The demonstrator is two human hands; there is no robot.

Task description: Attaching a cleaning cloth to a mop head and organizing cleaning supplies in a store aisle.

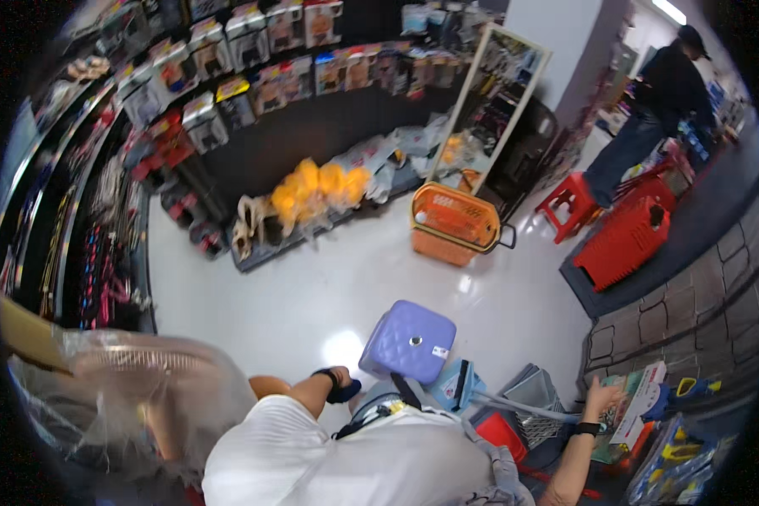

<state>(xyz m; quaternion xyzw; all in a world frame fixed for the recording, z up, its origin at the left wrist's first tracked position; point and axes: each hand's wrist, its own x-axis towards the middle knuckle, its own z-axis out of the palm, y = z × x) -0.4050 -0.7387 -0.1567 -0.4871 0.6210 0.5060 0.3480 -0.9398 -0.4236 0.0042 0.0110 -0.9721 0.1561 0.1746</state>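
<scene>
My right hand (603,398), with a black band at its wrist, reaches to the lower right. Its fingers look stretched out against a boxed item (637,409) in white, red and green; I cannot tell how firmly they touch it. Beside that hand are a blue-and-yellow tool-like thing (681,390) and packaged goods (670,464) in clear wrap. A pale pole (527,408) runs from a light blue dustpan-like head (454,386) toward my right wrist. My left hand does not show. At the lower left stands a pinkish, plastic-wrapped object (160,388), its kind unclear.
A purple quilted box-like stool (413,341) stands on the white floor before me. Further off are an orange shopping basket (451,223), a leaning mirror (491,110), a red stool (567,207) and red baskets (622,253). A person (658,101) stands at the far right. Racks (76,211) line the left.
</scene>
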